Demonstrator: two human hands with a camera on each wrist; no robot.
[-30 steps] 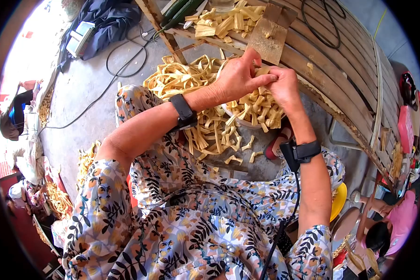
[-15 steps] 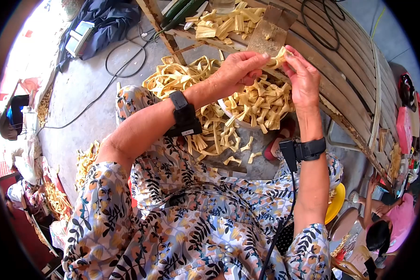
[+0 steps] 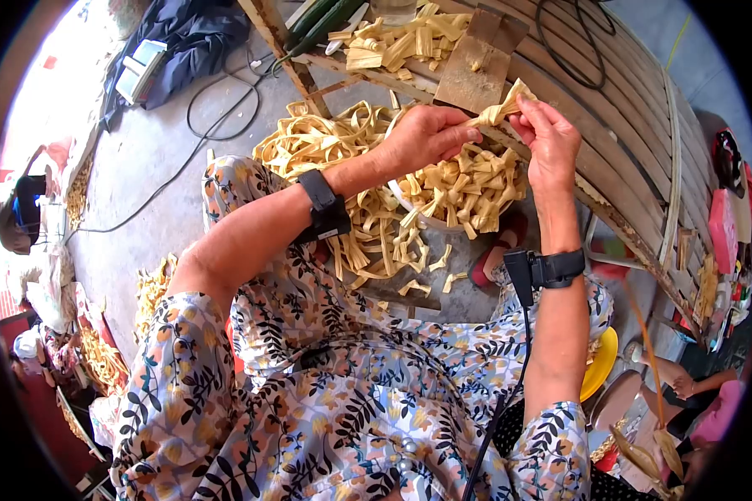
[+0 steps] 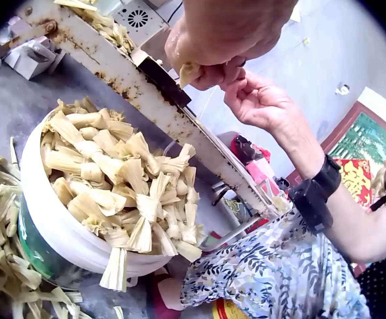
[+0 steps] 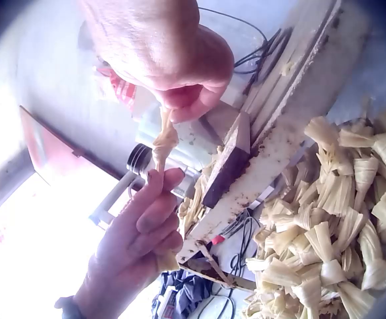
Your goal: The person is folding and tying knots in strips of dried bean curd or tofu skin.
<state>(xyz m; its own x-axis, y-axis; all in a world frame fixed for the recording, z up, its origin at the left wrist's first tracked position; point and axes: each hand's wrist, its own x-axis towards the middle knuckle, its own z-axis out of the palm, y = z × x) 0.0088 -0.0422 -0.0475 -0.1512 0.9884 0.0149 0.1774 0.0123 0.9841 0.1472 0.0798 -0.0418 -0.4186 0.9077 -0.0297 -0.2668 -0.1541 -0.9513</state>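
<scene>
Between the two hands a pale yellow knotted tofu-skin strip (image 3: 500,108) is stretched, its knot showing in the middle in the right wrist view. One end is pinched by my left hand (image 3: 426,138), thumb and forefinger together. My right hand (image 3: 553,149) pinches the other, flared end, higher and to the right. Below the hands stands a white bucket (image 4: 67,229) heaped with similar knotted pieces (image 3: 476,184). Long untied strips (image 3: 317,138) lie in a tangled pile to its left. In the left wrist view, my left hand hides most of the held strip.
A slatted wooden bench (image 3: 610,142) with a rusty frame runs along the right. On it lie a small board (image 3: 472,75), short strips (image 3: 401,42) and a black cable (image 3: 572,50). A few knots (image 3: 414,286) lie on the floor. Another person (image 3: 714,409) sits at lower right.
The hands were close together over the bucket; they have since drawn apart, the right one going right, and the knotted strip now shows stretched between them.
</scene>
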